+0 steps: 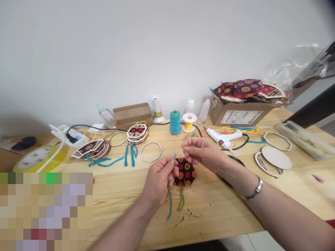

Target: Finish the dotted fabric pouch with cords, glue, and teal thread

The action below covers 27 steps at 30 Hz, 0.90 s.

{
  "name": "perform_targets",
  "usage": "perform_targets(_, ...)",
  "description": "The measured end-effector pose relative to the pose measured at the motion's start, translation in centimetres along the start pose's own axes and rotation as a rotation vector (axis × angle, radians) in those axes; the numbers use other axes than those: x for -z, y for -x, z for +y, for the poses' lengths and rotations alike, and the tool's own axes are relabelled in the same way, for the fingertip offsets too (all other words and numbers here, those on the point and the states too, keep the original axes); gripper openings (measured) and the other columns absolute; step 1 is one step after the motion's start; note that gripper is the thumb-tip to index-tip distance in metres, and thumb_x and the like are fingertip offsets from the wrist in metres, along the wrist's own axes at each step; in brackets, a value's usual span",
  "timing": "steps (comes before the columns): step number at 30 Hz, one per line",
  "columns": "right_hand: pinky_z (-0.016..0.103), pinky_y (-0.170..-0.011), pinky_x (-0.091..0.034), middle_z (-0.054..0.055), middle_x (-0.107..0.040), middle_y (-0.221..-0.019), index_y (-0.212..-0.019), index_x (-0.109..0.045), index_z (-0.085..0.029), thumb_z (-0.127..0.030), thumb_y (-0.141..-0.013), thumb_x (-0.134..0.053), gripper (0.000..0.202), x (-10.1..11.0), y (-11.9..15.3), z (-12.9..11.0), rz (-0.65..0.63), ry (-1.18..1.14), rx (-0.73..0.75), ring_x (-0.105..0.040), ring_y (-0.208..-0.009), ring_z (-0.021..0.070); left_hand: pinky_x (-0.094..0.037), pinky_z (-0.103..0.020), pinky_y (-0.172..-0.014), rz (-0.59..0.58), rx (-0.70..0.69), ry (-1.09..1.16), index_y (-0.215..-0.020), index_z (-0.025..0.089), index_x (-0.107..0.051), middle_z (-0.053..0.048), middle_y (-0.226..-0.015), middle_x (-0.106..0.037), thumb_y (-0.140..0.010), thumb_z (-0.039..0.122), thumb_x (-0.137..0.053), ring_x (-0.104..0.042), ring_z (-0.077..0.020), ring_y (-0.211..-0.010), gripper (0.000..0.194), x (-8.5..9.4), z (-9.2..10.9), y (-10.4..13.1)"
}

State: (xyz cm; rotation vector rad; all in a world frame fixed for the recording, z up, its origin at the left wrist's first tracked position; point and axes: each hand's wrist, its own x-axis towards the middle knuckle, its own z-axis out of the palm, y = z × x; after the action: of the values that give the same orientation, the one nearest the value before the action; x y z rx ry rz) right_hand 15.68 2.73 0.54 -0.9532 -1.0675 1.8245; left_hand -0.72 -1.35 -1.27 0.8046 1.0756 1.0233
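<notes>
My left hand [161, 177] is closed in a pinch on a blue yarn strand [170, 205]; a short end sticks up above the fingertips, and the rest hangs below the hand. Just up and to the right, my right hand [200, 150] has its fingers pressed together, and I cannot make out what, if anything, is in them. Beneath both hands lies a dark fabric-covered piece [187, 174] with red and orange round motifs, partly hidden by the left fingers. Olive-green yarn [180, 199] trails from its lower edge.
Along the back stand a teal thread cone [175, 122], a yellow thread spool [188, 122] and a carton [239, 113] of fabric pieces. A white glue gun [223, 138] lies behind my right hand. Nearby are an octagonal frame [151, 152], a white oval disc [276, 157] and dark scraps.
</notes>
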Motion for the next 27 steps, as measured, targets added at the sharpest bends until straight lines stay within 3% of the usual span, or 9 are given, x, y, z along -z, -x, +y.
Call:
perform_targets(3, 0.015, -0.04, -0.035, -0.003, -0.059, -0.057, -0.082, -0.057, -0.015, -0.028, -0.07, -0.07, 0.022, 0.1, 0.3, -0.1, -0.12, 0.028, 0.001, -0.052, -0.046, 0.0056, -0.019, -0.017, -0.037, 0.125, -0.087, 0.025, -0.072, 0.012, -0.058, -0.002, -0.066, -0.065, -0.071, 0.034, -0.065, -0.026, -0.0004, -0.037, 0.023, 0.2, 0.3, -0.2)
perform_targets(6, 0.015, -0.04, -0.037, -0.003, -0.059, -0.058, -0.081, -0.057, -0.015, -0.027, -0.073, -0.066, 0.018, -0.2, 0.5, 0.0, -0.194, 0.069, -0.005, -0.054, -0.047, 0.0059, -0.019, -0.017, -0.038, 0.183, -0.135, 0.06, -0.069, 0.013, -0.056, -0.002, -0.069, -0.066, -0.071, 0.033, -0.066, -0.024, -0.0005, -0.038, 0.022, 0.3, 0.5, -0.3)
perform_targets(10, 0.016, -0.043, -0.042, -0.003, -0.059, -0.059, -0.079, -0.056, -0.015, -0.028, -0.073, -0.066, 0.017, -0.7, 0.5, 0.0, -0.211, 0.088, -0.026, -0.056, -0.048, 0.0068, -0.018, -0.017, -0.038, 0.058, -0.115, 0.007, -0.071, 0.014, -0.057, 0.004, -0.051, -0.053, -0.075, 0.036, -0.063, -0.025, -0.0024, -0.038, 0.023, 0.0, 0.1, -0.1)
perform_targets(13, 0.017, -0.044, -0.044, -0.003, -0.061, -0.059, -0.081, -0.056, -0.014, -0.028, -0.074, -0.065, 0.017, -0.8, 0.5, 0.0, -0.213, 0.104, -0.029, -0.058, -0.047, 0.0074, -0.019, -0.018, -0.039, -0.064, -0.083, -0.076, -0.074, 0.014, -0.059, 0.002, -0.055, -0.053, -0.08, 0.037, -0.057, -0.028, -0.0031, -0.04, 0.024, -0.3, -0.3, 0.2)
perform_targets(18, 0.018, -0.046, -0.047, -0.001, -0.063, -0.062, -0.08, -0.055, -0.014, -0.03, -0.072, -0.068, 0.022, -0.6, 0.4, 0.3, -0.173, 0.081, -0.022, -0.059, -0.05, 0.0081, -0.018, -0.017, -0.039, -0.101, -0.058, -0.087, -0.072, 0.014, -0.06, 0.005, -0.049, -0.041, -0.078, 0.038, -0.059, -0.026, -0.0041, -0.042, 0.025, -0.3, -0.3, 0.4)
perform_targets(21, 0.017, -0.043, -0.045, 0.001, -0.064, -0.068, -0.083, -0.054, -0.015, -0.032, -0.072, -0.066, 0.024, -0.4, 0.0, 0.4, -0.082, 0.071, 0.027, -0.062, -0.055, 0.0104, -0.016, -0.017, -0.039, -0.083, -0.021, -0.027, -0.071, 0.014, -0.058, 0.007, -0.048, -0.038, -0.074, 0.038, -0.063, -0.024, -0.0032, -0.041, 0.024, -0.1, -0.1, 0.4)
perform_targets(27, 0.015, -0.034, -0.034, 0.001, -0.058, -0.085, -0.091, -0.053, -0.018, -0.03, -0.075, -0.06, 0.022, 0.3, -0.9, 0.1, 0.304, 0.188, 0.193, -0.056, -0.049, 0.0057, -0.014, -0.015, -0.038, -0.061, 0.02, 0.103, -0.07, 0.014, -0.055, 0.009, -0.046, -0.036, -0.072, 0.032, -0.065, -0.02, -0.001, -0.038, 0.021, -0.1, 0.1, 0.2)
